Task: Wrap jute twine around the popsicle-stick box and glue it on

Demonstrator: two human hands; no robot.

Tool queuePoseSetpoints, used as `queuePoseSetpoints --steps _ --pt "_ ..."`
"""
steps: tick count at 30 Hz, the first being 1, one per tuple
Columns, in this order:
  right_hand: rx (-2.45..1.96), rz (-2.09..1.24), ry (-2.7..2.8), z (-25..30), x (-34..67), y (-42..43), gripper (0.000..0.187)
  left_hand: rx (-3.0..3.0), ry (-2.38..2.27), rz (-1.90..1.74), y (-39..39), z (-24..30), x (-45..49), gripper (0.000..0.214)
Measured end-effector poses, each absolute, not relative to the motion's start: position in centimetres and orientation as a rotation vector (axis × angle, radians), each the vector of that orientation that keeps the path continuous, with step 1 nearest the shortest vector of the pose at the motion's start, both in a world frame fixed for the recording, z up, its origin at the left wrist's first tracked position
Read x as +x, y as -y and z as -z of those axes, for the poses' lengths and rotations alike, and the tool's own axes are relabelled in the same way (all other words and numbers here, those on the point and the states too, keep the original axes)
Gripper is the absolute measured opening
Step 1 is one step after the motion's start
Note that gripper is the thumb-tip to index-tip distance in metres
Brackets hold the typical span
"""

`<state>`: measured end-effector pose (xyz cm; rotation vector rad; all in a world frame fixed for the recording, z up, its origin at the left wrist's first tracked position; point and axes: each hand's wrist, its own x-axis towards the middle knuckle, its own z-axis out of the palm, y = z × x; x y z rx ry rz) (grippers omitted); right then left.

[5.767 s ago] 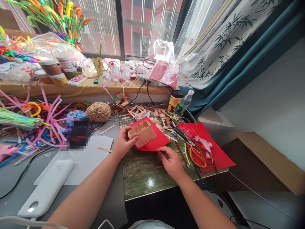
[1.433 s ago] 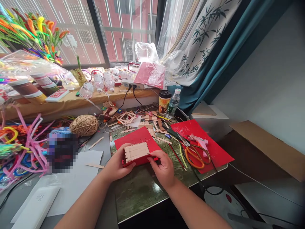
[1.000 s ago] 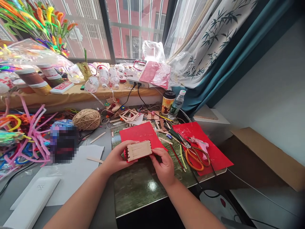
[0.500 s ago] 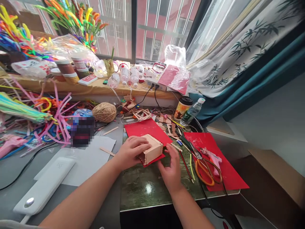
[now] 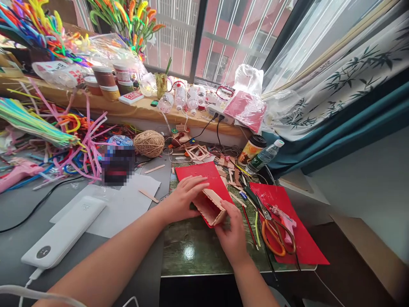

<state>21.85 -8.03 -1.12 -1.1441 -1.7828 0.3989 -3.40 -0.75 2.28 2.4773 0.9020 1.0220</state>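
A small open box of pale wooden craft sticks [image 5: 217,217] with a red inner face is tilted so that its opening faces me. My left hand [image 5: 181,201] holds its left side, with the thumb low and the fingers reaching over the top. On the right side, my right hand [image 5: 232,228] grips the box between thumb and fingers. Behind the box lies a red sheet [image 5: 217,183] on the dark green board [image 5: 183,256]. Part of the box is hidden by my fingers.
To the right, orange-handled scissors [image 5: 273,236] and a pink glue gun [image 5: 287,224] lie on another red sheet [image 5: 309,245]. A water bottle [image 5: 265,157] and a lidded cup [image 5: 252,150] stand behind. Leftward are a white power bank [image 5: 68,228] and a twine ball [image 5: 149,143].
The box has turned, so its open side and red interior now show. My left hand has shifted slightly right, and my right hand has closed onto the box's right side. The camera view has tilted.
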Motion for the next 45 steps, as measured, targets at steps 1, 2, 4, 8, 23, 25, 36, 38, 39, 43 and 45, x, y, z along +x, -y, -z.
queuePoseSetpoints --steps 1,2,4,8,23,25,36,38,39,43,45 --pt "-1.177 -0.471 1.721 1.1 22.0 8.3 0.056 2.456 -0.960 -1.025 0.5 -2.2 -3.5 0.096" --pt "-1.208 -0.550 1.636 1.2 22.2 8.7 0.056 2.438 -1.015 -1.041 0.3 -2.0 -3.6 0.097" --pt "-1.271 -0.687 1.393 1.6 22.7 9.4 0.059 2.384 -1.147 -1.138 -0.1 -1.9 -3.7 0.092" --pt "-1.382 -0.810 0.927 2.6 23.2 10.4 0.067 2.224 -1.386 -1.366 0.0 -1.8 -3.2 0.060" --pt "-1.063 -1.310 0.475 -1.2 19.0 9.9 0.055 2.158 -0.942 -1.100 2.4 -1.8 -1.1 0.098" --pt "-1.040 -1.336 0.462 -1.3 18.5 9.7 0.056 2.059 -0.920 -1.116 2.4 -1.5 -1.1 0.098" --pt "-0.944 -1.287 0.757 -2.3 18.6 8.1 0.067 1.130 -0.639 -1.219 0.8 -0.6 0.1 0.095" --pt "-0.923 -1.303 0.733 -2.2 18.8 8.1 0.064 1.066 -0.637 -1.233 0.5 -0.8 0.1 0.091" --pt "-0.905 -1.310 0.717 -2.1 18.8 8.2 0.065 1.034 -0.644 -1.242 0.4 -0.8 0.1 0.089" --pt "-0.838 -1.293 0.579 -2.0 19.3 8.5 0.064 0.881 -0.656 -1.246 0.2 -1.1 -0.3 0.082" --pt "-0.840 -1.265 0.442 -2.3 20.0 8.6 0.058 0.766 -0.607 -1.222 0.1 -1.5 -0.7 0.072"
